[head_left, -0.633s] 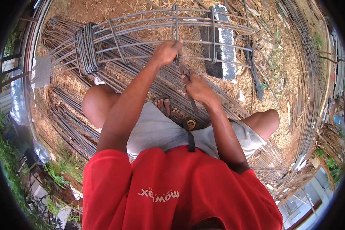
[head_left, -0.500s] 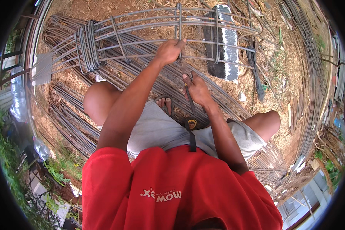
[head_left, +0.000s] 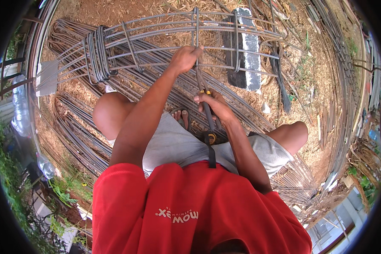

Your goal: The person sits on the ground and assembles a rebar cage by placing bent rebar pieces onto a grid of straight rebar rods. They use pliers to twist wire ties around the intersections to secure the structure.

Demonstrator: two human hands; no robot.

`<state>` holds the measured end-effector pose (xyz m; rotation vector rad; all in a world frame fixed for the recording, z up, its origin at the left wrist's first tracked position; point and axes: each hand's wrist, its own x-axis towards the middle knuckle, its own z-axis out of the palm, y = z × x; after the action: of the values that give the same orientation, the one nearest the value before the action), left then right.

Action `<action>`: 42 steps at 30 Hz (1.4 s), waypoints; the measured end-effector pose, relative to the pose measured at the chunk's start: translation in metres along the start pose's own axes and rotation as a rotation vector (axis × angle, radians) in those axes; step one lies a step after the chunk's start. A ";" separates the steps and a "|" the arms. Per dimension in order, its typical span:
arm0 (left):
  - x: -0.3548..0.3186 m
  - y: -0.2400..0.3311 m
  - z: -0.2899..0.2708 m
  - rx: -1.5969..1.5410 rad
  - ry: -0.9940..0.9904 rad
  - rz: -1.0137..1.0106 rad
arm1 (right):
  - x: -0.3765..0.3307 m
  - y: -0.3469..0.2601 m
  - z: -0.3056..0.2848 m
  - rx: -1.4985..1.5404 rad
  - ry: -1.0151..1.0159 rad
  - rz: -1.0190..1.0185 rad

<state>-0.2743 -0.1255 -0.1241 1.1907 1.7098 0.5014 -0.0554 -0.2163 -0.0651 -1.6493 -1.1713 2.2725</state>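
A long rebar cage (head_left: pixel 156 50) runs left to right in front of me, its bars crossed by stirrups. My left hand (head_left: pixel 185 58) is closed around the bars where a pair of upright stirrups (head_left: pixel 195 25) crosses them. Just below, my right hand (head_left: pixel 216 105) grips the handles of steel pincers (head_left: pixel 206 98), dark-handled with yellow bands. Their jaws point up to the crossing beside my left fingers; the tips are partly hidden there. A tight group of stirrups (head_left: pixel 99 53) sits round the cage's left part.
Bent rebar (head_left: pixel 78 127) lies stacked beneath the cage and around my feet. A black block with a white edge (head_left: pixel 238 51) is under the cage's right part. A bundle of thin tie wire (head_left: pixel 279 84) hangs near its right end. More rods (head_left: pixel 343 84) lie along the right side.
My right hand has drawn slightly down toward me with the pincers, and more of their handles shows. My left hand stays at the crossing. The view has shifted a little.
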 end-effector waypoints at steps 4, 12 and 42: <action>0.004 -0.002 0.001 -0.029 -0.020 -0.036 | -0.020 0.017 -0.002 -0.762 0.430 -0.349; 0.001 0.002 -0.005 0.033 -0.009 -0.011 | -0.018 0.033 0.009 0.273 -0.025 0.023; 0.000 0.034 -0.029 0.580 0.103 0.136 | -0.049 0.043 0.005 0.477 0.150 0.002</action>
<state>-0.2831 -0.1051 -0.0854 1.7236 1.9386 0.1428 -0.0247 -0.2730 -0.0543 -1.5864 -0.5373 2.1575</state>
